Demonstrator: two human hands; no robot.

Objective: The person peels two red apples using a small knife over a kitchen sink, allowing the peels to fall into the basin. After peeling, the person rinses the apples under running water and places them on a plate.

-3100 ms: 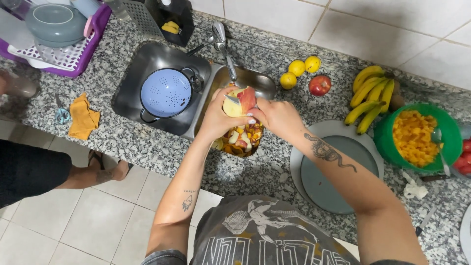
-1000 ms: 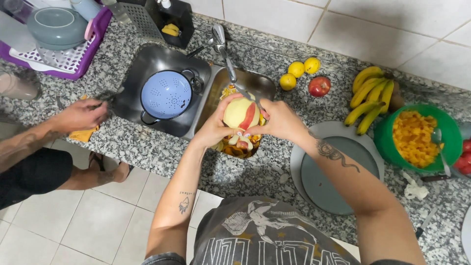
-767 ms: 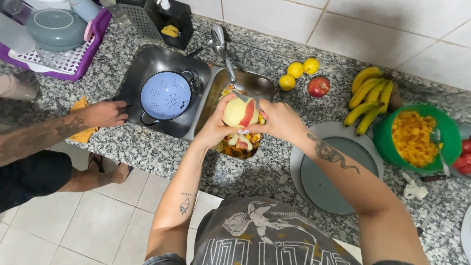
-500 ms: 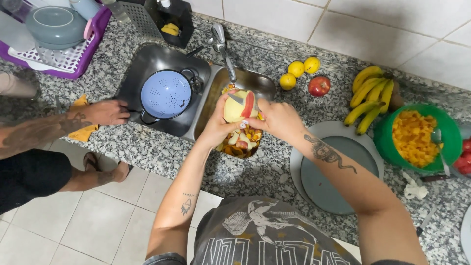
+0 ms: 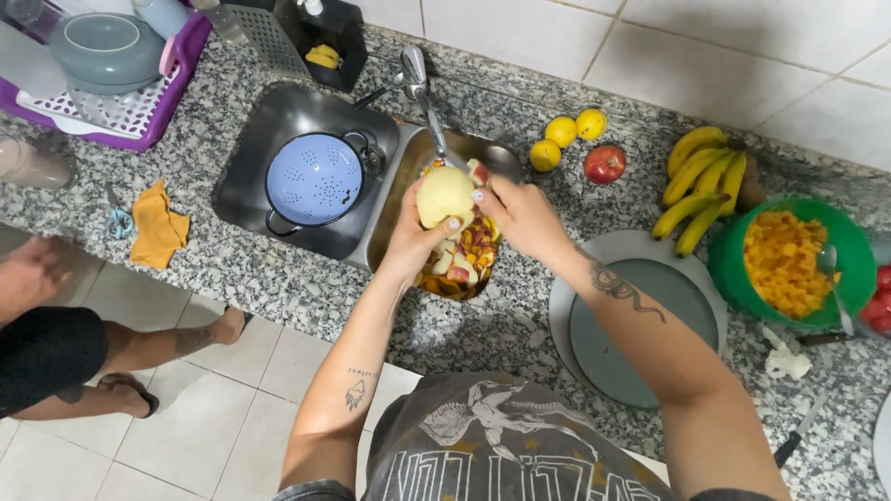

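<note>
Over the sink's right basin, my left hand grips a pale, mostly peeled apple from below. My right hand is closed against the apple's upper right side, its fingertips pinching a strip of red peel. Any blade in that hand is hidden. Below both hands, a heap of red and yellow peelings lies in the basin. The faucet reaches out just above the apple.
A blue colander sits in the left basin. Right of the sink are lemons, a red apple, bananas, grey plates and a green bowl of orange cubes. Another person's hand and legs are at left, near a yellow cloth.
The other person's hand has pulled back from the counter to the far left. I have turned the apple, and less red skin shows on it.
</note>
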